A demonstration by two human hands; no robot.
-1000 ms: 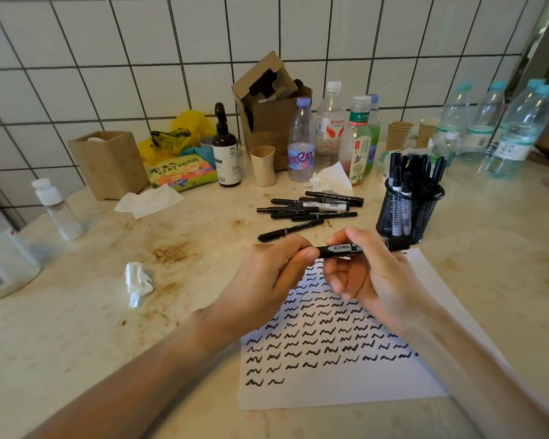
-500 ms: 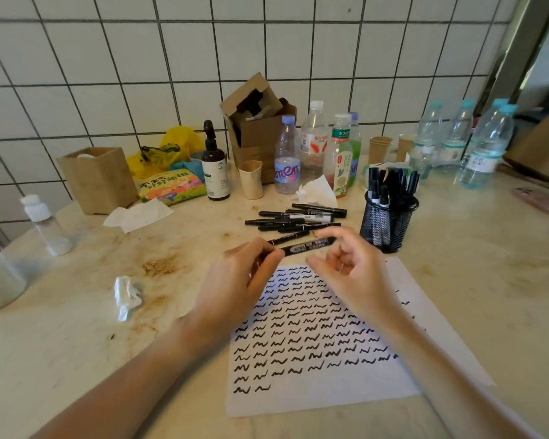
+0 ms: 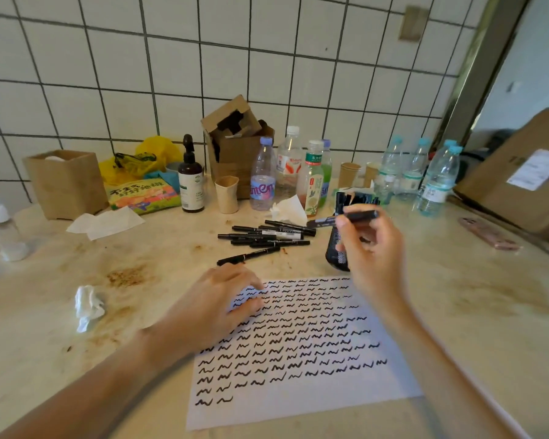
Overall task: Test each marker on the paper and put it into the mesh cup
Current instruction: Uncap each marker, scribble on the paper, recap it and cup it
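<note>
My right hand (image 3: 370, 248) pinches a black marker (image 3: 346, 218), held level just in front of the black mesh cup (image 3: 336, 251). The hand hides most of the cup; several capped markers stick out of its top. My left hand (image 3: 217, 304) rests with loose fingers on the upper left corner of the white paper (image 3: 298, 403), which is covered with rows of black squiggles. A loose pile of black markers (image 3: 267, 236) lies on the counter behind the paper, with one more marker (image 3: 248, 256) lying alone nearer to me.
Along the tiled wall stand plastic bottles (image 3: 263, 175), a dark pump bottle (image 3: 190, 179), paper cups (image 3: 226, 194) and cardboard boxes (image 3: 235, 144). A crumpled tissue (image 3: 88, 304) lies left of the paper. A pink phone (image 3: 488, 233) and a large box (image 3: 526, 175) sit at right.
My left hand let go of the marker and dropped onto the paper. My right hand carried the marker up and to the right, over to the mesh cup.
</note>
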